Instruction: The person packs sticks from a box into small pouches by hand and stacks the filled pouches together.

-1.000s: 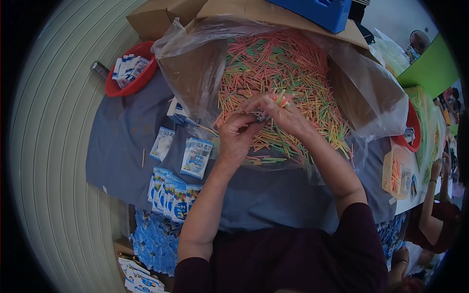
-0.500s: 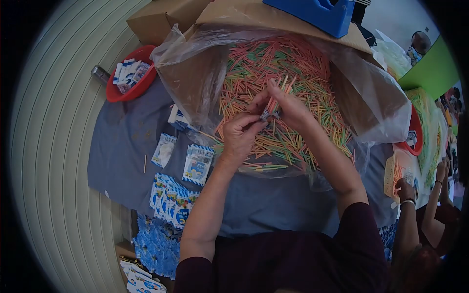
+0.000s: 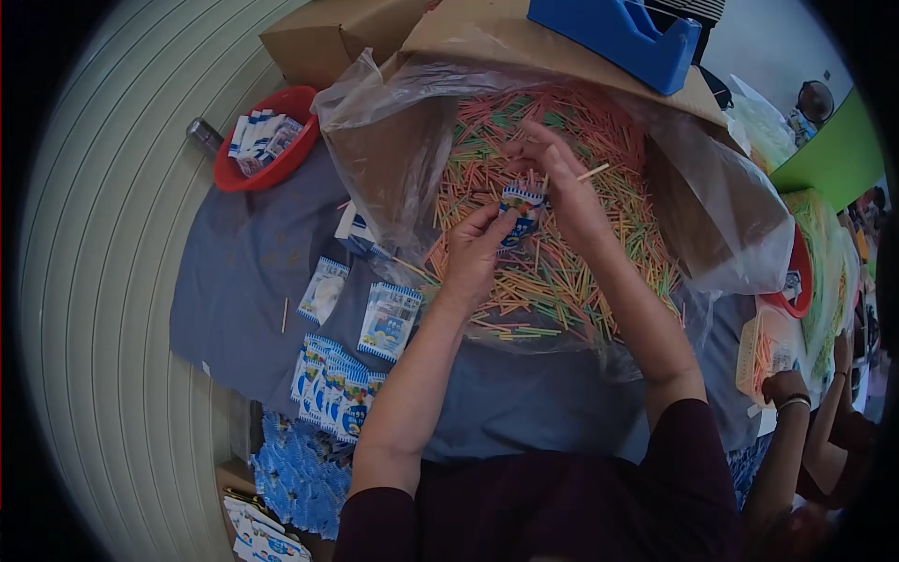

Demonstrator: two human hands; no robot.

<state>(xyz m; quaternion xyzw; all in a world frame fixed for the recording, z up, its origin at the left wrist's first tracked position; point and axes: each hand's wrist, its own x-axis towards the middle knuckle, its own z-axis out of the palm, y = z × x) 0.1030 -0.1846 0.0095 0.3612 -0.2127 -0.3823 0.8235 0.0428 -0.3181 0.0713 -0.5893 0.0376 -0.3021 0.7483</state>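
My left hand (image 3: pixel 473 262) pinches a small blue-and-white printed packet (image 3: pixel 521 214) by its side, thumb across the front. Pink stick tips poke out of the packet's top. Close on its right is my right hand (image 3: pixel 573 197), with fingers stretched and apart. One pale yellow stick (image 3: pixel 594 172) juts out beside the back of that hand; whether the hand holds it I cannot tell. Beneath both hands, short thin pink, green and yellow sticks (image 3: pixel 534 290) fill a plastic-lined cardboard box (image 3: pixel 393 140).
Printed packets (image 3: pixel 389 321) lie on the grey cloth (image 3: pixel 234 281) at left, near a red bowl (image 3: pixel 225 173) of packets. A blue tape dispenser (image 3: pixel 618 42) sits on the box's far flap. Another person's hand (image 3: pixel 785 386) is at right by a cream basket (image 3: pixel 746 342).
My right hand has opened and come away from the packet's top, fingers now spread. The packet has turned its printed face toward me in my left hand. The view has shifted slightly.
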